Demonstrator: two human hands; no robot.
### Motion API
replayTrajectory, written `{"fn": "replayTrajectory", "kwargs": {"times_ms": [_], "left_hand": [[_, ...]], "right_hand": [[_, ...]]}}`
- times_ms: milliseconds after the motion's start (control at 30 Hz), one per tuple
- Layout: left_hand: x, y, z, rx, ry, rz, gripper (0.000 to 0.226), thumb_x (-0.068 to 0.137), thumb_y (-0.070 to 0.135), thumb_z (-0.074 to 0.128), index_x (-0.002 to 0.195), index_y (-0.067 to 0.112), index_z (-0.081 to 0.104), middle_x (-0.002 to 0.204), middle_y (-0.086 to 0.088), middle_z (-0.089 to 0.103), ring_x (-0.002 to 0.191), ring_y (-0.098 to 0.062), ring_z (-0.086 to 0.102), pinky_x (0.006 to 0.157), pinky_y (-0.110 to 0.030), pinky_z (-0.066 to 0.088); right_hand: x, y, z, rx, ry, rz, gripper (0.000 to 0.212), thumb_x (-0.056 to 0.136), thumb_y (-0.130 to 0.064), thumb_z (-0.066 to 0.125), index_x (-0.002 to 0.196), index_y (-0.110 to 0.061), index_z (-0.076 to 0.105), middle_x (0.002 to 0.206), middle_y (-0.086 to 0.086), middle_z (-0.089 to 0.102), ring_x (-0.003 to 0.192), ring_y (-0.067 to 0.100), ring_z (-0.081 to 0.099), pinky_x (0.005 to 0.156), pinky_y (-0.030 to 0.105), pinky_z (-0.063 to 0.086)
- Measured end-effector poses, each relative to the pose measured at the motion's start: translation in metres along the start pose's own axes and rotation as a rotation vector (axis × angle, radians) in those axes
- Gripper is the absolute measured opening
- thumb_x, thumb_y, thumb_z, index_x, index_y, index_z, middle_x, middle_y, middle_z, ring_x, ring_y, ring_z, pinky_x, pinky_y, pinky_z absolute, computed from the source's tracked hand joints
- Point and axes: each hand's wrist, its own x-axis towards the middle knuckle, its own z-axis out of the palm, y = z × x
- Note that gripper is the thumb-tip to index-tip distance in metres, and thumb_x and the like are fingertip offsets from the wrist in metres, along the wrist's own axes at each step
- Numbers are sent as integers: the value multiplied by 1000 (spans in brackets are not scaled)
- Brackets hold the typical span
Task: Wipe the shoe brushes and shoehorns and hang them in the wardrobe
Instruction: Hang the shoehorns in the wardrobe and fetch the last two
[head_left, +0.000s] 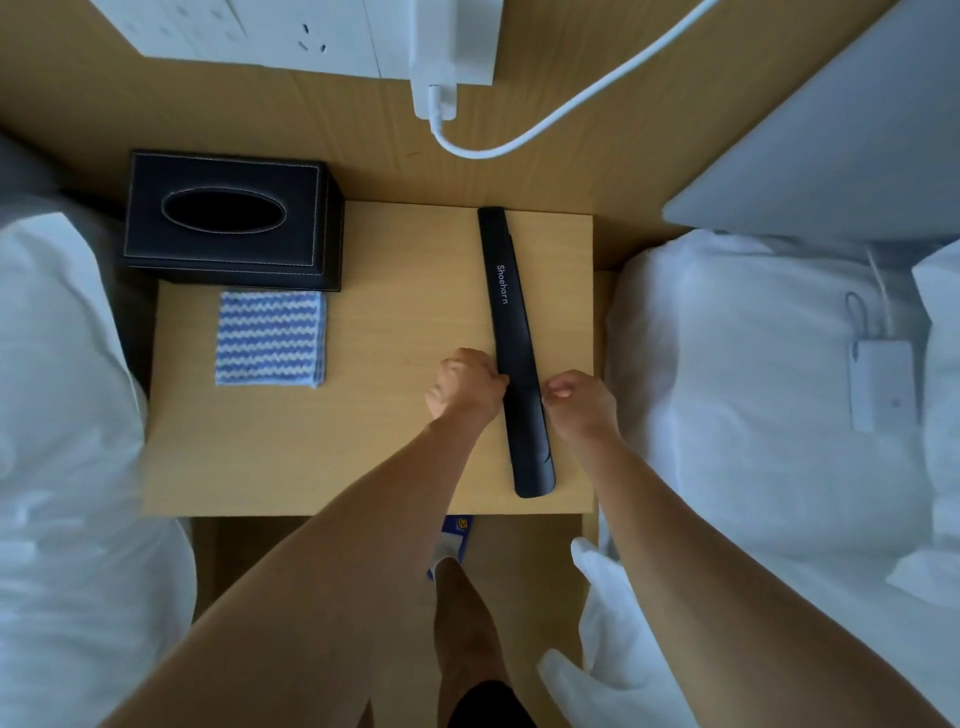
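Flanking black shoehorn (511, 343) on nightstand (374, 447), both hands curled, striped cloth (270, 338) nearby

The one clearly legible word is "Shoehorn", printed in small white letters along the upper half of the long black shoehorn (514, 353) that lies lengthwise on the wooden surface (395, 291); the letters run along its length, so they read sideways from this view. Below the surface's near edge, a small blue package (461, 526) bears a yellow mark, possibly a logo, too blurred to read.
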Motion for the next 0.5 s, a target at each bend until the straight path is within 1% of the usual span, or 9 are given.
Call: {"fn": "replayTrajectory", "kwargs": {"times_ms": [67,133,200,267,333,400,500], "left_hand": [[-1,-6,-4,-28,15,12,15,88,35,69,75,28,63,84,3,65,78,-22,62,66,-26,42],[-3,-14,-12,-47,35,26,19,88,33,69,71,29,62,80,3,66,76,-21,63,64,-26,43],[-4,-24,-20,-54,46,53,21,88,33,69,69,29,62,77,2,69,75,-21,66,64,-27,49],[-7,-34,-28,-53,53,79,20,89,33,69,70,29,63,77,0,71,76,-20,67,67,-29,54],[-9,-41,-35,-53,60,91,19,89,33,69,72,29,63,79,-1,71,77,-20,67,70,-32,57],[-10,-47,-40,-51,61,105,17,90,31,68,74,28,64,80,-2,71,78,-21,67,71,-33,58],[-16,-50,-46,-32,57,112,15,90,28,68,76,27,65,82,-3,72,78,-21,68,70,-32,57]], "right_hand": [[0,-1,1,-8,9,-7,21,96,-14,57,113,-15,68,111,3,68,102,20,63,79,25,47],[-1,-3,3,-36,18,-20,16,94,-19,61,109,-17,68,103,1,68,92,18,62,74,26,48],[-3,-3,6,-96,26,-42,12,92,-26,66,103,-20,66,93,-2,66,83,16,61,66,26,49],[-4,-2,11,-138,47,-51,10,90,-27,69,96,-21,64,82,-5,62,70,11,57,54,22,43],[-5,-1,16,-152,69,-42,7,90,-24,70,94,-24,64,80,-6,61,62,4,49,48,18,34],[-4,-2,18,-154,80,-35,7,91,-18,68,95,-24,67,85,-3,64,61,5,49,47,17,32],[-7,-4,15,-144,53,-27,10,91,-12,69,98,-20,71,88,-1,65,71,14,55,49,16,34]]}}
